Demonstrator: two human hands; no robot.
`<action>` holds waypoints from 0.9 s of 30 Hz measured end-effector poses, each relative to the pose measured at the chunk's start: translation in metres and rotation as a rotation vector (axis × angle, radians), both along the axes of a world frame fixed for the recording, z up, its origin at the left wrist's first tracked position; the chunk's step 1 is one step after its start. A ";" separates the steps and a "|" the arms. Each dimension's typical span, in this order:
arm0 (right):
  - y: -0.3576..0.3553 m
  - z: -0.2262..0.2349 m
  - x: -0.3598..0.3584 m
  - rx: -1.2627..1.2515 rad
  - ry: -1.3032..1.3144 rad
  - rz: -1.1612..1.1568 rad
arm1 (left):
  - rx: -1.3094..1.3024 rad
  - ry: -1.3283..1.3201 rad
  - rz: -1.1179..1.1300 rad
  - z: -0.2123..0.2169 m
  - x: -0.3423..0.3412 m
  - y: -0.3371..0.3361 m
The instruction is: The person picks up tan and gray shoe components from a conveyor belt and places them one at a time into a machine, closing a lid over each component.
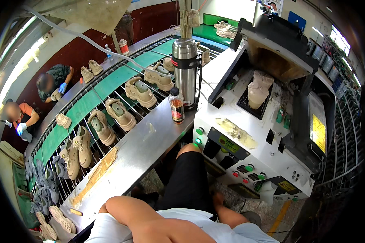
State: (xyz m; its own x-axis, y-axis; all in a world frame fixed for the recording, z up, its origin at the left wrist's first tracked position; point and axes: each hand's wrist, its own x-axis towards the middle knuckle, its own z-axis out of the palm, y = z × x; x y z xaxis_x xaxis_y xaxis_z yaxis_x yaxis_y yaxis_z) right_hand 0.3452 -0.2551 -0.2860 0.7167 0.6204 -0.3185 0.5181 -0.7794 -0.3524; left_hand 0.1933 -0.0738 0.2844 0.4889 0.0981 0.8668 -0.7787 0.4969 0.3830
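Neither of my hands shows. A bare arm point(150, 218) of mine lies bent across my body at the lower edge, and its hand is out of the picture. Ahead of my knees, to the right, stands a white machine point(207, 117) with its dark lid raised. A beige shoe point(257, 95) rests in its black tray. On the left, several beige sneakers point(119, 114) with laces stand on a rack of metal bars point(121, 89) with a green belt. A steel thermos point(184, 77) and a small bottle point(176, 107) of reddish drink stand at the bench corner.
The metal bench edge point(146, 141) runs along my left, with beige soles point(63, 218) and grey shoe pieces point(48, 182) at its near end. Across the rack, two people point(54, 83) in gloves work. A grey hose point(89, 40) hangs over it. Metal racks point(344, 117) stand far right.
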 end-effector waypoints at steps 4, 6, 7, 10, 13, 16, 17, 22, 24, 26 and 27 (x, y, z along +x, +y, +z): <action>-0.001 -0.007 0.006 0.049 0.026 -0.001 | -0.013 0.043 -0.102 -0.007 0.001 -0.004; 0.000 -0.007 0.004 0.096 0.040 -0.014 | 0.139 -0.119 -0.105 -0.004 0.010 0.003; -0.001 -0.009 0.004 0.101 0.038 -0.044 | 0.298 -0.312 -0.085 0.004 0.031 0.022; -0.007 -0.034 0.009 0.064 0.016 -0.087 | 0.156 -0.137 -0.108 -0.001 0.014 0.007; -0.007 -0.038 0.006 0.060 0.012 -0.092 | 0.281 -0.313 -0.056 -0.001 0.032 0.022; -0.009 -0.028 0.003 0.127 -0.023 -0.058 | 0.379 -0.405 -0.020 -0.002 0.039 0.029; -0.010 -0.026 0.003 0.158 -0.042 -0.036 | 0.325 -0.291 -0.042 -0.003 0.032 0.026; -0.005 -0.009 0.003 0.133 -0.052 0.065 | 0.426 -0.084 -0.104 0.018 0.015 0.026; -0.010 -0.011 0.001 0.134 -0.061 0.049 | 0.403 -0.048 -0.143 0.017 0.012 0.024; -0.004 -0.004 0.003 0.109 -0.028 -0.026 | 0.128 0.192 -0.224 0.007 -0.005 0.000; -0.002 0.001 0.002 0.057 0.017 -0.064 | 0.045 0.261 -0.246 0.006 -0.010 -0.004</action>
State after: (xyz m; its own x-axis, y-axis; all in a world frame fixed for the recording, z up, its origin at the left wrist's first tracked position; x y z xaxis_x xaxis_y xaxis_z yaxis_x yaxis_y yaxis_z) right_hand 0.3474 -0.2568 -0.2851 0.7501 0.5910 -0.2966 0.4614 -0.7891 -0.4055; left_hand 0.1834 -0.0778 0.2907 0.6985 -0.0853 0.7105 -0.5113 0.6351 0.5789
